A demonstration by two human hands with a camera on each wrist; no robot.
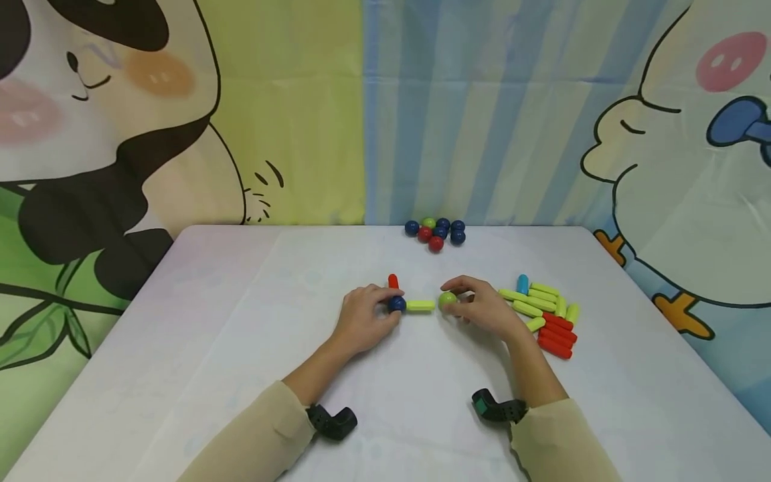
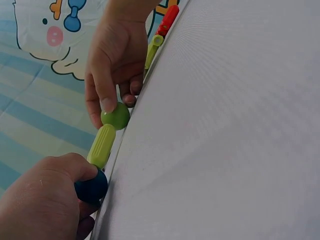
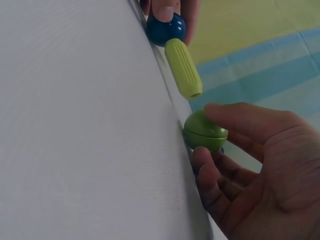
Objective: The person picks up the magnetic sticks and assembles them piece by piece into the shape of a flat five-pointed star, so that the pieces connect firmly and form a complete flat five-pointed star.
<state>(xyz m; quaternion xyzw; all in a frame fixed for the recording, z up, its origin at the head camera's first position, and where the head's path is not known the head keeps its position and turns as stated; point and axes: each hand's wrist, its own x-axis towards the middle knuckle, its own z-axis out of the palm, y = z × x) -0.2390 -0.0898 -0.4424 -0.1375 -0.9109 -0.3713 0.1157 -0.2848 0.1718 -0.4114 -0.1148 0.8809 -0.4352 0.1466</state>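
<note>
Left hand (image 1: 364,320) – thumb and fingers gripping a blue ball (image 1: 396,304) on the table (image 1: 271,268); behind it, a red stick (image 1: 393,281), its near end hidden. A yellow stick (image 1: 420,306) extends rightward from the blue ball. Next, just apart from its tip, a green ball (image 1: 447,299) – pinched by the right hand (image 1: 486,309). Far right, piled sticks (image 1: 557,337).

Green ball (image 3: 200,131) and blue ball (image 3: 165,33) I'm holding: smooth, glossy, plastic-looking. Yellow-green stick (image 3: 183,69) looks like ribbed plastic, less shiny. My sleeves (image 1: 259,435) are matt cloth, tabletop (image 1: 391,415) matt, backdrop (image 1: 313,100) creased with faint sheen.
</note>
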